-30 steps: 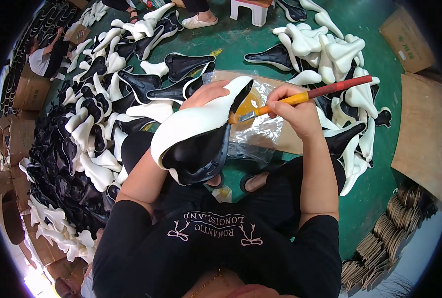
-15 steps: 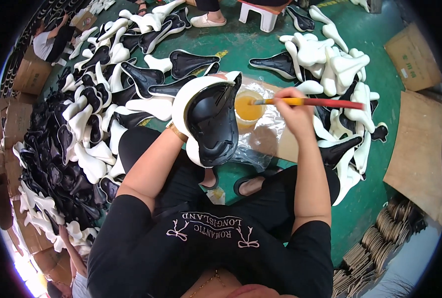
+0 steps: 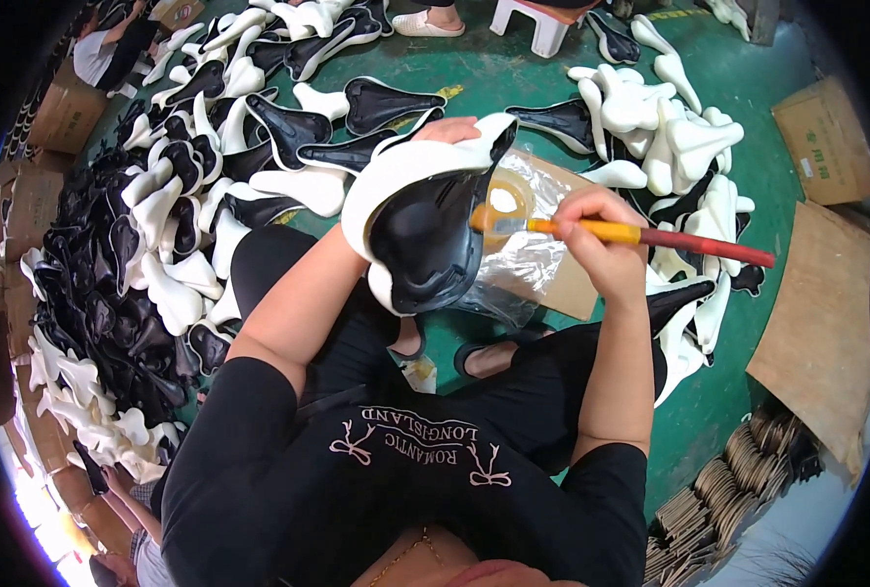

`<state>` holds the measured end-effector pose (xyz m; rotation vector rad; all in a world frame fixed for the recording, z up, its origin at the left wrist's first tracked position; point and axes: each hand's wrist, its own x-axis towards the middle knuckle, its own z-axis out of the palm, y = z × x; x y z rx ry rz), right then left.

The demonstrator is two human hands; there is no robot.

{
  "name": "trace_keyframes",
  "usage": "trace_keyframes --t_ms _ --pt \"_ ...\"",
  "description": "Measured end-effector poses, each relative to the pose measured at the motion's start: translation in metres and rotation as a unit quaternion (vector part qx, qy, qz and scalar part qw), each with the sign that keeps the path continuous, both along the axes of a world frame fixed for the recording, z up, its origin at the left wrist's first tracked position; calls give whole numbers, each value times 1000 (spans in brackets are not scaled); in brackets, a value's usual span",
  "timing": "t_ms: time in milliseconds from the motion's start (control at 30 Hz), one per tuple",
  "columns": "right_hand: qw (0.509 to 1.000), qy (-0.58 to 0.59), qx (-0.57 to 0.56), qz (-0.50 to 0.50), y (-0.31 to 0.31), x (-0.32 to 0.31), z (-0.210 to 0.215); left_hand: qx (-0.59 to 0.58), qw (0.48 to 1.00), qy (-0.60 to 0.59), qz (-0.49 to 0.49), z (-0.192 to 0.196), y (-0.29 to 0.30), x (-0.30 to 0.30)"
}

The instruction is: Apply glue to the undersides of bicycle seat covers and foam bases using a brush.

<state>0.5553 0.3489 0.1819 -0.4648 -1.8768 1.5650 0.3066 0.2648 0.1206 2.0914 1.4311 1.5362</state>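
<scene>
The green floor (image 3: 513, 88) spreads under everything, heaped on the person's left with a large pile of black and white moulded saddle shells (image 3: 141, 235) and on the right with a smaller cluster of mostly white shells (image 3: 669, 137); flat brown cardboard sheets (image 3: 816, 333) lie at the far right; a crinkled clear plastic sheet over cardboard (image 3: 528, 264) sits just ahead of the knees, carrying a round tub of yellowish glue (image 3: 508, 201).

The saddle shell with the black hollow underside and white rim (image 3: 425, 225) is held up above the lap, its underside turned toward the person, the broad end uppermost and the narrow nose pointing down toward the knees, so its long axis runs roughly up and down, tilted a little; it looks like a light, stiff plastic piece with a smooth skin, probably slippery where wet, best gripped at the broad rear rim.

The left hand (image 3: 449, 132) is curled closed over that upper rim, only the fingers showing; the right hand (image 3: 596, 235) is pinched shut around the brush with the yellow and red handle (image 3: 650, 237), which lies nearly level, bristles pointing left and touching the shell's right edge.
</scene>
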Motion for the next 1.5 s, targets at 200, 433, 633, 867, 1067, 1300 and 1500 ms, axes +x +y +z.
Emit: trace_keyframes --t_ms 200,433,633,867,1067,1300,1500 --pt "992 -3 123 23 -20 -2 19 9 999 -5 45 -14 9 -24" --pt "992 12 113 55 -33 -6 14 -184 941 -224 173 -3 8 -19" --pt "963 93 -240 81 -41 -14 1 102 978 -61 171 -4 15 -39" --pt "994 44 28 -98 0 10 -3 105 974 14 203 15 4 -58" --pt "980 81 -69 -168 22 26 -3 -40 923 232 303 60 -41 -66" --pt "973 145 -19 -177 4 21 15 -68 913 272 296 76 -53 -41" --pt "974 45 211 -66 -15 -17 15 -52 914 310 255 86 -43 11"
